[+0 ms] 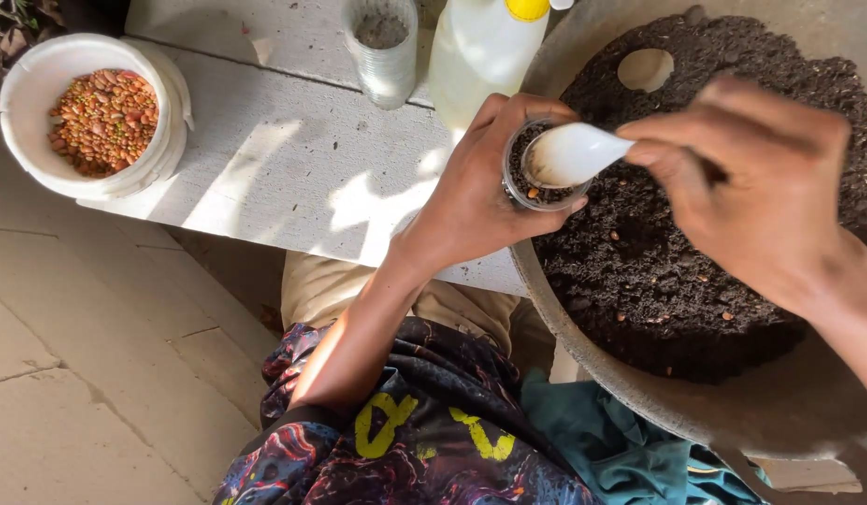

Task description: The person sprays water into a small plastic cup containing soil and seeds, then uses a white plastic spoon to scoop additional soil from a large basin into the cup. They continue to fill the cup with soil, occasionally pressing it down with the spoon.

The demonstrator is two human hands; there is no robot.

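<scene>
At the far left of the pale grey concrete table (293, 168) stood a round white plastic tub (27, 89) holding mixed red, orange and green seeds (104, 120), well apart from both hands. Further right, near the table's back edge, stood a clear ribbed plastic cup (385, 58) with some dark soil in it, and just beside it a white plastic bottle with a yellow cap (480, 47).

The left hand (476, 192) was wrapped round a small clear plastic cup (543, 166), fingers closed about its wall, holding it raised at the near edge of the basin. The cup was partly filled with dark soil. The right hand (756, 192) held a white plastic spoon (576, 154) by its handle in a closed pinch, the bowl of the spoon resting in the cup's mouth.

On the right sat a wide grey shallow basin (733, 411) heaped with dark potting soil (658, 271), a round bare patch (646, 68) showing near its far side.

Assessment: the small cup appeared light, thin-walled and easily crushed; a hold round the mid-wall, as seen, seemed sound. The spoon appeared light and stiff, best held at the handle end. The loose soil would likely spill if the cup tilted.
</scene>
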